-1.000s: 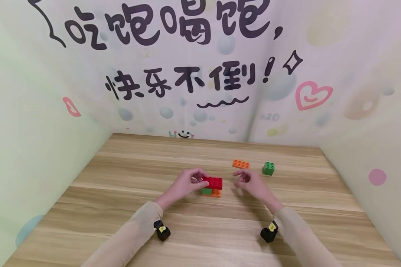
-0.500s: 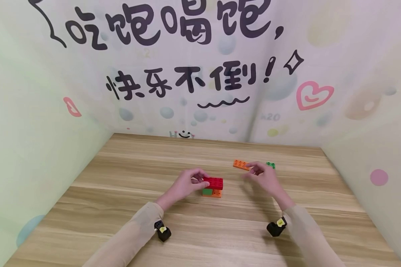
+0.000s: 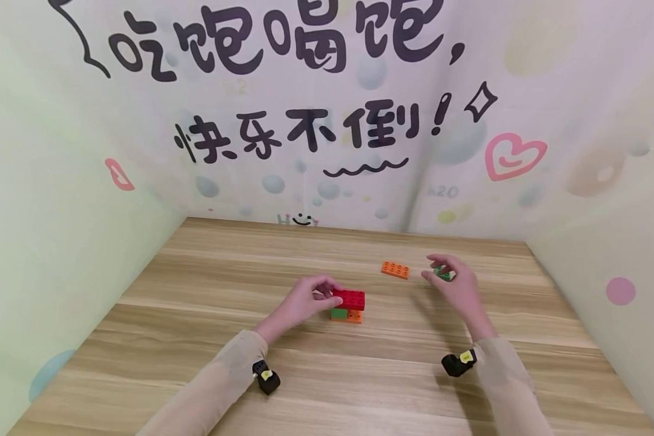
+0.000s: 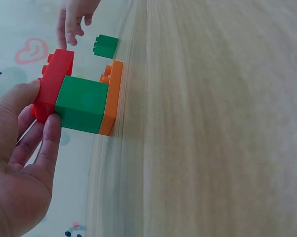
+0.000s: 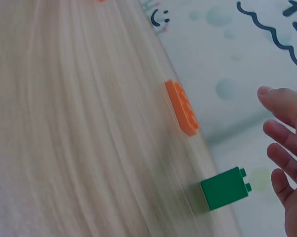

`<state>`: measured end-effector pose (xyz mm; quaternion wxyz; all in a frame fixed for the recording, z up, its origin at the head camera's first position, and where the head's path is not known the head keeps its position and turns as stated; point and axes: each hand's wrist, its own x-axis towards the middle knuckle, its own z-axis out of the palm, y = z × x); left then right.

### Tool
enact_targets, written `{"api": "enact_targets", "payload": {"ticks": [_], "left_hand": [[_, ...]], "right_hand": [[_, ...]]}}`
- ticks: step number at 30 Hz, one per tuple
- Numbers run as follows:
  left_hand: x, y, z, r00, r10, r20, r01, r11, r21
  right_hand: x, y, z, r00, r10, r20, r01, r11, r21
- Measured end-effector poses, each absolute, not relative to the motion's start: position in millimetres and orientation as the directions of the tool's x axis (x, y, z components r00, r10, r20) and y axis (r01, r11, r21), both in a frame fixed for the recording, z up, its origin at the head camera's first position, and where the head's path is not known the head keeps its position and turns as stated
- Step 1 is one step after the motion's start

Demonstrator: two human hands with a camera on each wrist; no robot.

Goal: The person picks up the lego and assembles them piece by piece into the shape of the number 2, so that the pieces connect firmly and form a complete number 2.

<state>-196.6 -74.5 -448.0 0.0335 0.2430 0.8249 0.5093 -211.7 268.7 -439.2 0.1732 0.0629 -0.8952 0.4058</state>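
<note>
With thumb and fingers, my left hand (image 3: 300, 304) pinches the end of a red toy building brick (image 4: 57, 79). That brick lies on top of a green block (image 4: 83, 102), which stands on a thin orange brick (image 4: 113, 96); together they make a small stack. The red brick overhangs the green one. My right hand (image 3: 462, 289) is above a loose green block (image 5: 225, 188) at the right, thumb and fingers spread apart and nothing between them. In the head view the hand partly hides this block; the right wrist view shows its studs facing the fingers.
A loose thin orange brick (image 3: 395, 270) lies studs up on the wooden table (image 3: 240, 254), left of the loose green block. Behind the table hangs a printed wall cloth (image 3: 349, 200). Each wrist wears a small black camera (image 3: 267, 378).
My right hand has moved right and away from me, past the loose orange brick to the loose green block. The left hand has kept its hold on the red brick.
</note>
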Motion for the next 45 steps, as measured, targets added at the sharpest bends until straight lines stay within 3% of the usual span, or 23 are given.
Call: {"api": "enact_targets", "payload": {"ticks": [4, 11, 21, 31, 45], "left_hand": [[-196, -74, -447, -0.881, 0.434, 0.187, 0.364, 0.372, 0.854], [-194, -74, -445, -0.883, 0.436, 0.173, 0.353, 0.375, 0.857], [-194, -75, -447, -0.886, 0.43, 0.177, 0.352, 0.373, 0.858], [-193, -75, -446, -0.887, 0.426, 0.178, 0.351, 0.371, 0.86], [-192, -75, -445, -0.892, 0.423, 0.161, 0.332, 0.37, 0.868]], "right_hand": [[-213, 279, -444, -0.926, 0.076, 0.37, -0.233, 0.656, -0.717], [-213, 298, -456, -0.954, 0.12, 0.275, -0.144, 0.622, -0.77], [-219, 318, -469, -0.97, 0.052, 0.238, -0.153, 0.632, -0.76], [-222, 323, -475, -0.993, -0.033, 0.11, -0.105, 0.647, -0.755], [-225, 323, -479, -0.977, -0.069, 0.201, -0.198, 0.637, -0.745]]}}
